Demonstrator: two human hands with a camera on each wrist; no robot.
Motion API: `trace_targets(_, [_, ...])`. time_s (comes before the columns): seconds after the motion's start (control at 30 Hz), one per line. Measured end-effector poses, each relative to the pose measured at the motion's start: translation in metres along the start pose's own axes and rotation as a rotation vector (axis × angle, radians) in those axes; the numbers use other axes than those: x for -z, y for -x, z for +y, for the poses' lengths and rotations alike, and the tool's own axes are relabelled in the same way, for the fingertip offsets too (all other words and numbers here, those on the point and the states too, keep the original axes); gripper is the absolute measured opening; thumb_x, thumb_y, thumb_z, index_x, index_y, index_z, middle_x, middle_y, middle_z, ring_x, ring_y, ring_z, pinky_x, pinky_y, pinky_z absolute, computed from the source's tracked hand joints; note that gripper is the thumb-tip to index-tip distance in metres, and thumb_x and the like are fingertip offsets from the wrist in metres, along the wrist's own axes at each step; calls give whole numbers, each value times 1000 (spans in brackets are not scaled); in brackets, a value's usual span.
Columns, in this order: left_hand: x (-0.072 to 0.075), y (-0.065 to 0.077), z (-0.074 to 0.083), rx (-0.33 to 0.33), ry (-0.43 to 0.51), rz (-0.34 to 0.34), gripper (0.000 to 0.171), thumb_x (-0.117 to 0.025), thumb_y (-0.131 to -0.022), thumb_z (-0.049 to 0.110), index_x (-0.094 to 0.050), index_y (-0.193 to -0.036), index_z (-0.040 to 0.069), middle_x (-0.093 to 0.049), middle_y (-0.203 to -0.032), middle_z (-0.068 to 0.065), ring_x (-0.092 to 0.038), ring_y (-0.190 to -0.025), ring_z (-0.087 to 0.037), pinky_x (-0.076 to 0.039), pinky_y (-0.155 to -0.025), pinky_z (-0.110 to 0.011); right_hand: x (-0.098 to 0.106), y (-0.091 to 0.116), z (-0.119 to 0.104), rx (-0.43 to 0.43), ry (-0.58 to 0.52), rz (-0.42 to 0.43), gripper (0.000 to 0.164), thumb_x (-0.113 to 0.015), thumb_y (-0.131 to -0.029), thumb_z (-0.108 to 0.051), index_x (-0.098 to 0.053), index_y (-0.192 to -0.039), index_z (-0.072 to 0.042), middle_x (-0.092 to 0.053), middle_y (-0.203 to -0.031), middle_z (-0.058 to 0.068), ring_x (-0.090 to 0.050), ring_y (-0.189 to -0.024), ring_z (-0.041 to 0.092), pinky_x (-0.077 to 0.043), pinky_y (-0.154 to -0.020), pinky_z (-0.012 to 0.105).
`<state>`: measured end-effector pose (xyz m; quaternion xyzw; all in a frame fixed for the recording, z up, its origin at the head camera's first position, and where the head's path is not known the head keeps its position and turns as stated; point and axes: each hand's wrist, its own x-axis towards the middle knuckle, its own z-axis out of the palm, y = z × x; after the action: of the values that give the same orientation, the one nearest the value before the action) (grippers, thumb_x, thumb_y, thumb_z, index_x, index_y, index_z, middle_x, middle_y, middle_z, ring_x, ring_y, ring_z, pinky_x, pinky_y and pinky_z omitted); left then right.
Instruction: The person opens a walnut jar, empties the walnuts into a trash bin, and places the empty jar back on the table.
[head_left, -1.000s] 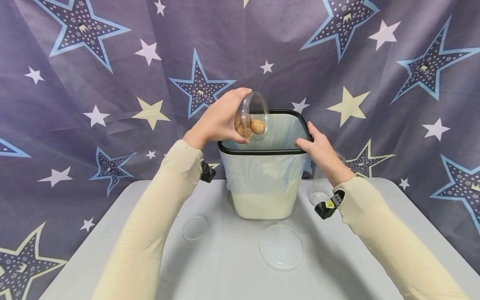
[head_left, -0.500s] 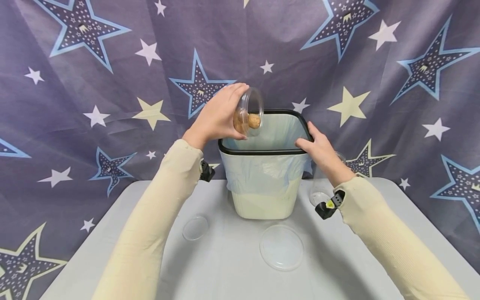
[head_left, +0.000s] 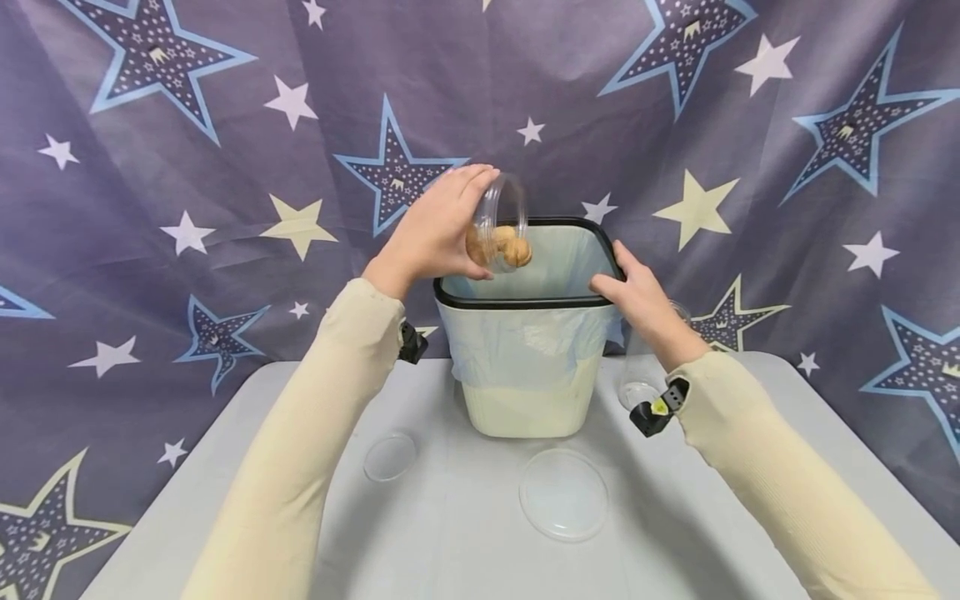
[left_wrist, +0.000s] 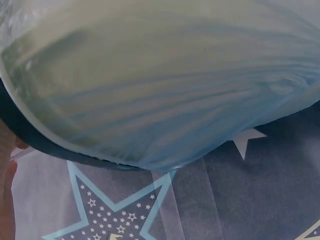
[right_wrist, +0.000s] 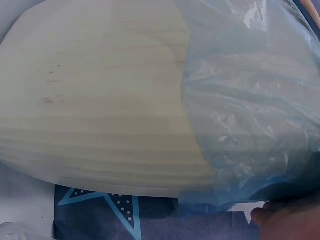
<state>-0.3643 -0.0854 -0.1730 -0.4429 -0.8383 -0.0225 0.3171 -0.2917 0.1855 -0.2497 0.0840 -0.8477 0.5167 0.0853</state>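
In the head view my left hand (head_left: 438, 229) grips a clear plastic jar (head_left: 512, 193), tipped on its side above the bin's left part. Its mouth faces right. Several brown, wrinkled lumps that look like walnuts (head_left: 517, 252) sit low in the jar, one of them at the mouth. Below stands a cream trash bin (head_left: 525, 410) with a black rim (head_left: 525, 303) and a bluish bag (head_left: 532, 346) folded over its edge. My right hand (head_left: 641, 300) holds the rim at the right side. The bin's floor is hidden. The bag (left_wrist: 165, 100) fills much of the left wrist view.
A large clear round lid (head_left: 564, 496) lies on the grey-white table (head_left: 465, 542) before the bin. To its left lies a smaller clear disc (head_left: 390, 457). A clear container (head_left: 640, 392) stands behind my right wrist. A star-patterned cloth (head_left: 247, 50) hangs behind the table.
The jar has shifted slightly up and left. The brown lumps have rolled toward its mouth. My right hand and the bin stay as they were.
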Motion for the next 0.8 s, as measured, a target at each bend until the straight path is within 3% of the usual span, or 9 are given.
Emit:
trace_targets(0.3, [0,-2,1,-18,32,24,122,-89,-49,48,-29,-143,-3,-36,-144,-19,-30,-135,-32,-12,-116,-34,0,-1,-1,7,6,4,80,-48,-85,-23,-4,-151,-9,-5,-158,7,-5,-144,21,-13,-115,42])
trace_targets(0.8, [-5,-2,0,-29,28,29,122,-89,-50,48,-29,-143,-3,-35,-145,-19,-30,-135,-32,-14,-116,-37,1,0,-1,-2,10,-2,80,-47,-85,-23,-3,-151,-9,-5,-158,7,-5,-144,21,-13,-115,43])
